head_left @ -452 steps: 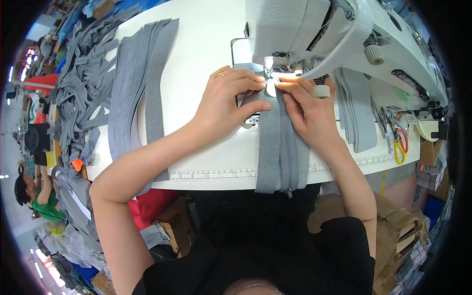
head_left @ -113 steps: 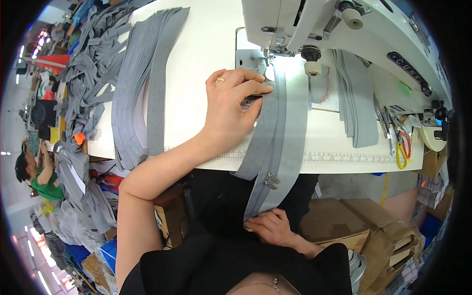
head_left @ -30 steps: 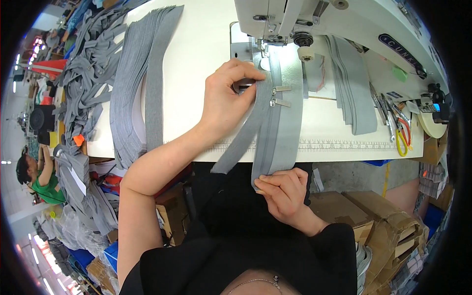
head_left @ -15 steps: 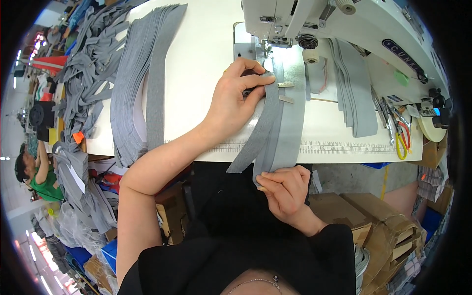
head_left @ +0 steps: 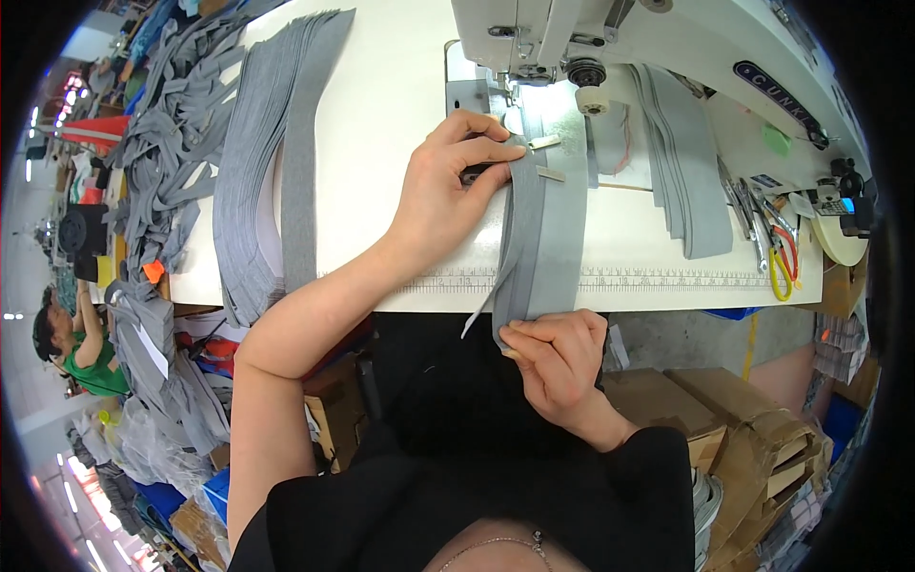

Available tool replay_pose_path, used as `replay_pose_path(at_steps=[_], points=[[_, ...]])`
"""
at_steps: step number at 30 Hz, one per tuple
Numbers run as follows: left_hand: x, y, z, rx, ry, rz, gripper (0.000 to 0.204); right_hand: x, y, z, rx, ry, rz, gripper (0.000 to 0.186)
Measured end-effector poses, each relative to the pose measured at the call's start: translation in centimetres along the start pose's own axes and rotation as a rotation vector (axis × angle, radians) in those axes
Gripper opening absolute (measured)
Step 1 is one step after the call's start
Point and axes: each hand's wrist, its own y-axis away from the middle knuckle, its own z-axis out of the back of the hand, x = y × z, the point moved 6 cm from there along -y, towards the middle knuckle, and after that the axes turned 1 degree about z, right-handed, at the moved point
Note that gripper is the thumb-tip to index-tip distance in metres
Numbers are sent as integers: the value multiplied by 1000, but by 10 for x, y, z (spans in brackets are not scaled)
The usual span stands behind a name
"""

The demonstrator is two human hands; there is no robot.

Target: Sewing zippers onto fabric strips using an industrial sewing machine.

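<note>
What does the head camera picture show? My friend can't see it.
A person's left hand pinches a gray zipper strip by a white sewing machine, while the right hand holds its near end. A stack of gray strips lies left, another stack right, beside tools.

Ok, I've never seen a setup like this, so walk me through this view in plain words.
There is no robot: you are looking down from a fisheye camera on a person's head, which makes straight edges bend. The white machine is a sewing machine. The bare left hand pinches layered gray zipper strips just before the needle area; the right hand grips their near end, past the table's front edge. Two metal zipper pulls show between. Stacked gray fabric strips lie left; yellow-and-red-handled scissors, right.
</note>
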Motion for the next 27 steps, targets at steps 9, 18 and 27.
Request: replay_pose_path(at_steps=[9,18,27], points=[[-3,4,-8,79,-119,-69,38,0,-4,1,22,6,-1,28],[-6,4,-6,149,-195,-92,40,5,-42,24,160,120,85,36],[-2,5,-8,165,-119,-51,38,-98,-126,13,193,459,141,19]])
